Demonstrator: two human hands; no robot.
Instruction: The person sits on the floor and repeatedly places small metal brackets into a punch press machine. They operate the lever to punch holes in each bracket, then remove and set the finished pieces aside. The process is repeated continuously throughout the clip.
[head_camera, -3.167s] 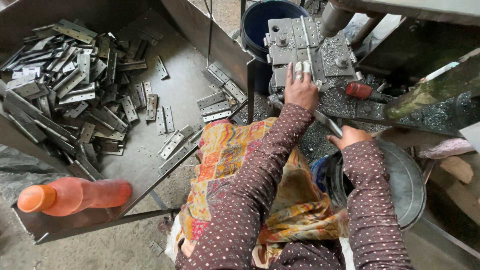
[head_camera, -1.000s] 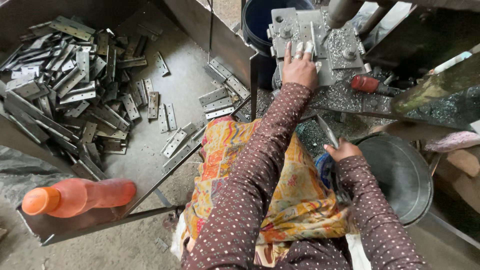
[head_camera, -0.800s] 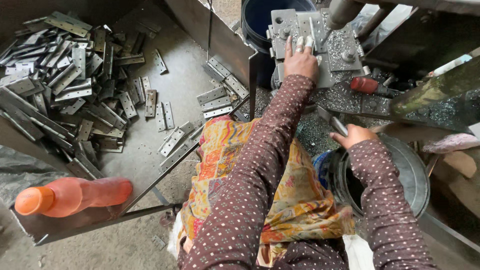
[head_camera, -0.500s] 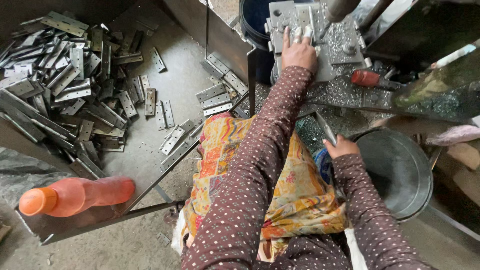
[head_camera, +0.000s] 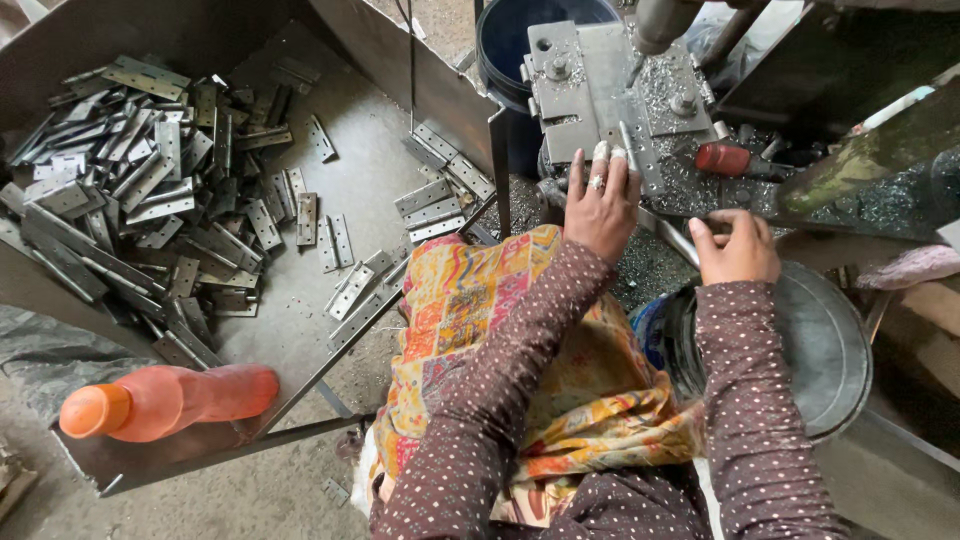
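Observation:
My left hand lies flat against the near edge of a grey steel jig under a drill spindle. Its taped fingertips rest on the plate and grip nothing that I can see. My right hand is curled around the end of a slim metal bar that runs back toward the jig, just above a round metal pan. Metal shavings cover the bench around the jig. A red-handled tool lies to the right of it.
A sheet-metal tray on the left holds a heap of grey hinge plates, with several loose ones nearer me. An orange bottle lies at its front corner. A dark blue bucket stands behind the jig. A patterned cloth covers my lap.
My left hand has stayed on the jig. My right hand has moved up from beside the pan to the bench edge, still on the bar. The view has shifted slightly.

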